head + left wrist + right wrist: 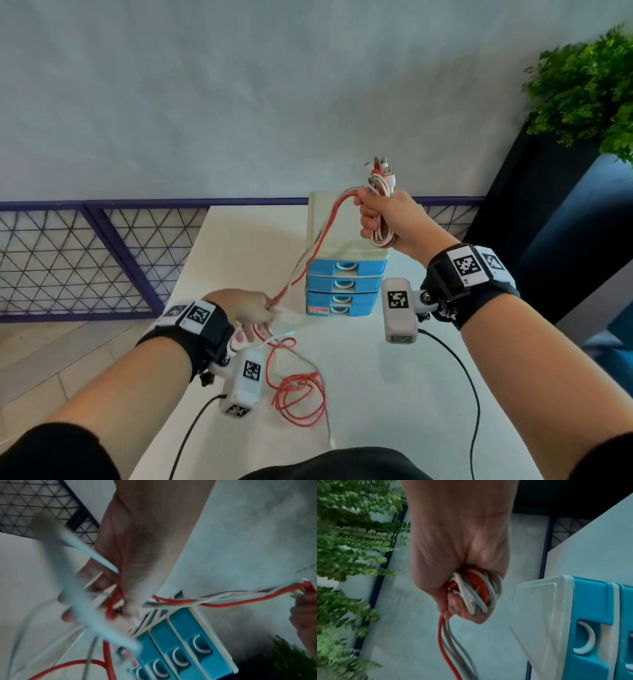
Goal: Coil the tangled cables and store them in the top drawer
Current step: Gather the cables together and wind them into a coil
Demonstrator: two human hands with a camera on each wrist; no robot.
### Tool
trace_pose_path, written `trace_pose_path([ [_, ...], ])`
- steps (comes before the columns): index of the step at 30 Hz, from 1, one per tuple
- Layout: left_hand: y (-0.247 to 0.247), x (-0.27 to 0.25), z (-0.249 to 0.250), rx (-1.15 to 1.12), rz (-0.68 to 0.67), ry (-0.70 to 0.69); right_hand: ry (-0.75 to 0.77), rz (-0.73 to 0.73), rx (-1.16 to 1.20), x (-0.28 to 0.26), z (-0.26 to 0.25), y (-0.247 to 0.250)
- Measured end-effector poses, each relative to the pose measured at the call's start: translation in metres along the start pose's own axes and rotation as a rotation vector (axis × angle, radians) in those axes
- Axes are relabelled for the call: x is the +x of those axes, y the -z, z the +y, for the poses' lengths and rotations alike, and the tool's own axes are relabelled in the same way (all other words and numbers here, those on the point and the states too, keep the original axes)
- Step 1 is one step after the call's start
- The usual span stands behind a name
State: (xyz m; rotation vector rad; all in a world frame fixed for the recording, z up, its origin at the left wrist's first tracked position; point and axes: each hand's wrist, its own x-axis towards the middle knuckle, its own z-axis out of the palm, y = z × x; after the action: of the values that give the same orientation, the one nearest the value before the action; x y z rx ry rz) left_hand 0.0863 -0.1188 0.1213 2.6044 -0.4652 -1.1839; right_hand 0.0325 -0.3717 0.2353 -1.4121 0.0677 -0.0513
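Cables [310, 253] run taut on a slant from the raised right hand [383, 216], fingers clamped round the wound bundle, down to the left hand [248, 310], fingers pinching the strands; loose slack lies on the worktop [394, 394] beside the closed top drawer [346, 266].

My left hand [137, 563] hides how my fingers hold the cables [188, 601]; a blurred white cable [82, 601] crosses the left-wrist view.
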Motion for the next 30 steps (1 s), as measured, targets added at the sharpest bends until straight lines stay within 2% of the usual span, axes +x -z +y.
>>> trace_pose_path([
  [1, 0.008, 0.001, -0.001, -0.051, 0.090, 0.034, -0.023, -0.040, -0.017, -0.003, -0.001, 0.002],
  [3, 0.031, 0.000, -0.002, -0.101, 0.385, 0.042, -0.049, -0.093, -0.071, -0.006, -0.003, 0.006],
  [6, 0.068, -0.001, -0.004, -0.194, 0.803, -0.039, -0.060, -0.107, -0.079, -0.008, -0.001, 0.011],
  [8, 0.084, -0.002, -0.002, -0.194, 0.929, -0.095, -0.078, -0.097, -0.061, -0.009, 0.004, 0.012],
  [9, 0.088, -0.003, 0.000, -0.189, 0.921, -0.115, -0.092, -0.102, -0.061, -0.009, 0.008, 0.013],
  [10, 0.090, -0.004, 0.000, -0.158, 0.846, -0.108, -0.108, -0.117, -0.075, -0.010, 0.012, 0.014],
  [13, 0.085, -0.007, 0.000, 0.105, 0.390, 0.024, -0.188, -0.189, -0.198, -0.014, 0.023, 0.017],
  [14, 0.081, -0.008, 0.001, 0.175, 0.265, 0.081, -0.216, -0.213, -0.252, -0.016, 0.028, 0.016],
  [15, 0.076, -0.009, 0.002, 0.224, 0.200, 0.096, -0.237, -0.231, -0.311, -0.019, 0.033, 0.014],
  [17, 0.066, -0.012, 0.014, 0.231, 0.262, 0.010, -0.267, -0.246, -0.420, -0.023, 0.043, 0.007],
  [19, 0.054, -0.016, 0.035, 0.100, 0.428, -0.232, -0.276, -0.259, -0.490, -0.024, 0.050, 0.001],
  [21, 0.042, -0.023, 0.058, -0.081, 0.494, -0.470, -0.282, -0.293, -0.486, -0.024, 0.050, -0.003],
  [23, 0.032, -0.027, 0.074, -0.268, 0.370, -0.597, -0.288, -0.313, -0.389, -0.023, 0.046, -0.007],
  [25, 0.024, -0.026, 0.080, -0.361, 0.243, -0.638, -0.282, -0.311, -0.291, -0.023, 0.040, -0.008],
  [30, 0.018, -0.031, 0.082, -0.618, 0.208, -0.650, -0.279, -0.315, -0.174, -0.023, 0.036, -0.004],
])
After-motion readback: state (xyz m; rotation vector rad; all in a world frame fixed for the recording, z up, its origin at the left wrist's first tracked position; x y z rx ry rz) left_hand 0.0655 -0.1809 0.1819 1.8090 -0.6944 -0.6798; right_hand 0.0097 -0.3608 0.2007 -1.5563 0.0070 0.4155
